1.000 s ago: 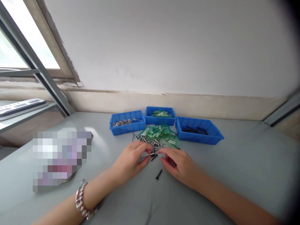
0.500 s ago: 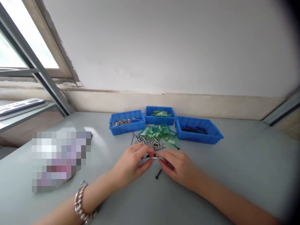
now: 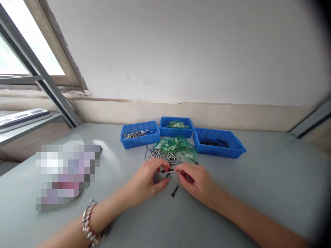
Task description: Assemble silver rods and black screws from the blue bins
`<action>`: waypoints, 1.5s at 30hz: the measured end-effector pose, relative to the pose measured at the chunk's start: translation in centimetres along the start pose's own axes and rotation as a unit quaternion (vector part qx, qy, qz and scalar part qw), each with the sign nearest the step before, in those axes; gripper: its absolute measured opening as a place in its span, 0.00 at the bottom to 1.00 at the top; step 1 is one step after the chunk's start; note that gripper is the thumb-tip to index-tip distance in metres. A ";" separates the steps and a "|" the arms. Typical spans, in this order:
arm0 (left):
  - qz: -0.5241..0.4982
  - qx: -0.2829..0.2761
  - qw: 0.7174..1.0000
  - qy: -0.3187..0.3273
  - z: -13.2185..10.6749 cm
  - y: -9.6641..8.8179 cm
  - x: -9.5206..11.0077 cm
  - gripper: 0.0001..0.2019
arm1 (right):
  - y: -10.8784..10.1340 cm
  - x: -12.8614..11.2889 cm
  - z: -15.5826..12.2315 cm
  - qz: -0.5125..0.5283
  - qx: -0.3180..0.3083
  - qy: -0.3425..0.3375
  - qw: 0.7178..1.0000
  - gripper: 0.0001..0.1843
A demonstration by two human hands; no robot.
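Note:
A mixed heap [image 3: 173, 151] of silver nails, black screws and green plastic pieces lies on the grey table [image 3: 258, 186], in front of three blue bins. My left hand [image 3: 144, 181] and my right hand [image 3: 198, 182] meet at the heap's near edge. Between their fingertips they pinch a silver nail [image 3: 168, 172], held level just above the table. A single black screw [image 3: 175, 190] lies loose below the hands. The left wrist wears a metal bracelet [image 3: 89, 224].
The left blue bin [image 3: 139, 134] holds silver nails, the middle bin [image 3: 176, 126] green pieces, the right bin [image 3: 218, 142] black screws. A blurred-out object [image 3: 66, 175] lies at the left. A wall rises behind the bins, and a window frame stands at the far left.
Both hands closed in on a silver nail at the heap's edge and lifted it between their fingertips. The loose black screw has not moved.

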State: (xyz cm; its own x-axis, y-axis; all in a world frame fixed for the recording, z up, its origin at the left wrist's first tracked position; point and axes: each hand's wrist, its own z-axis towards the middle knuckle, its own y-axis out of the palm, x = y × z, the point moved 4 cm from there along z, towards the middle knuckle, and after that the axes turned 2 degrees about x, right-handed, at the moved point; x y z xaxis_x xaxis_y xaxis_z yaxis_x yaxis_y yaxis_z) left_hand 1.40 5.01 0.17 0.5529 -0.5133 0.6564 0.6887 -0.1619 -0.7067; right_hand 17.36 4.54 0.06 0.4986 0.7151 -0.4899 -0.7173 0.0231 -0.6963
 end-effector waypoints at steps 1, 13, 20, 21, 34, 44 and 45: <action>0.016 0.008 1.000 0.007 0.0 -0.1 -0.1 0.09 | -0.1 0.2 0.0 0.009 0.005 0.016 1.000 0.08; 0.082 0.013 0.997 0.002 0.0 -0.8 -0.3 0.02 | 0.0 1.2 -0.2 0.024 0.011 0.045 0.999 0.08; 0.129 0.041 0.989 0.056 -0.1 -1.1 0.9 0.03 | 0.0 1.2 -0.3 0.022 -0.002 0.052 0.998 0.08; 0.146 0.048 0.986 0.070 -0.1 -1.2 1.1 0.04 | 0.0 1.3 -0.3 0.022 -0.003 0.052 0.998 0.08; 0.193 0.074 0.972 0.112 -0.2 -1.4 1.6 0.06 | 0.3 1.3 -0.2 0.046 -0.028 0.074 0.996 0.07; 0.178 0.066 0.976 0.110 -0.2 -1.5 1.6 0.05 | 0.2 1.1 -0.3 0.036 -0.030 0.059 0.997 0.07; 0.177 0.064 0.976 0.108 -0.2 -1.5 1.6 0.05 | 0.2 1.0 -0.3 0.035 -0.030 0.056 0.997 0.07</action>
State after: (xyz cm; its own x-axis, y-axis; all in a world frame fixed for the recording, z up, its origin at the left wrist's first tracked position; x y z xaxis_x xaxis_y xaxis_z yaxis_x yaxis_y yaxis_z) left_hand 1.20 4.27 2.23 0.6646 -0.6863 0.2954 0.5327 0.1581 -0.8314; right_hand 17.93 5.05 -0.74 0.5022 0.6302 -0.5921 -0.7238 -0.0683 -0.6866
